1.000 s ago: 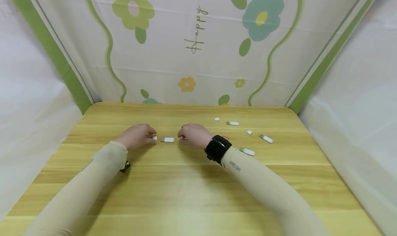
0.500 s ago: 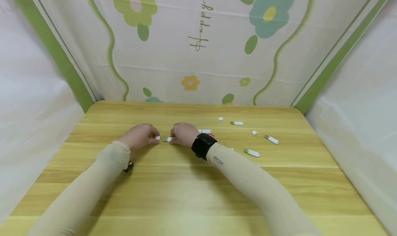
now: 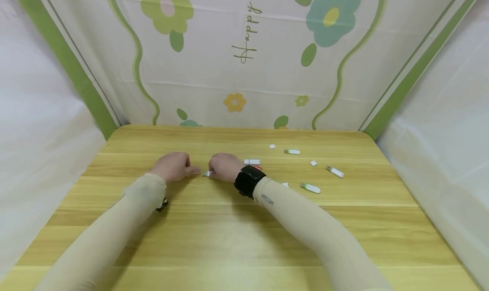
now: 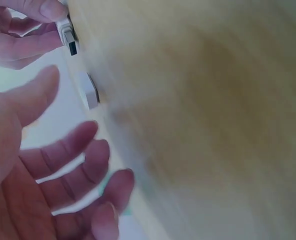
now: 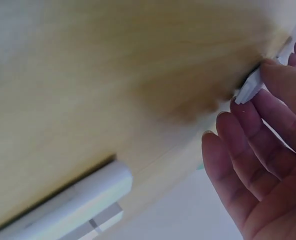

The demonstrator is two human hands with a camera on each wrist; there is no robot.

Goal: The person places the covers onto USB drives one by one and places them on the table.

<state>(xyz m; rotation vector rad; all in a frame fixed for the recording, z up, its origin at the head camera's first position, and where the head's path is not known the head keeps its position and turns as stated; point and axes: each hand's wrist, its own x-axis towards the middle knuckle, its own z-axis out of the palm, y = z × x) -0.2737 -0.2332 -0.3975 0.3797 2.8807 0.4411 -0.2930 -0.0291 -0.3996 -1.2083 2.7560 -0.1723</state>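
My right hand [image 3: 226, 168] pinches a white USB stick [image 4: 67, 34] between thumb and fingers, its bare metal plug pointing left. In the right wrist view only the white tail of that USB stick [image 5: 250, 87] shows. My left hand [image 3: 172, 167] is just left of it, thumb and fingers spread apart. Near the left fingertips, in the left wrist view, a small white cap [image 4: 89, 91] rests on the table, not held. From the head view this cap is mostly hidden by the left thumb.
Behind the right wrist lies a white USB stick [image 3: 252, 162] that looks capped. Further right are more uncapped USB sticks [image 3: 292, 152], [image 3: 335, 172], [image 3: 311, 188] and loose white caps [image 3: 272, 146], [image 3: 313, 163], [image 3: 285, 185]. A printed cloth [image 3: 206, 66] hangs at the table's back edge.
My right hand has moved left and taken hold of the USB stick. My left fingers, earlier at the cap, now stand apart from it. The head view has shifted slightly.
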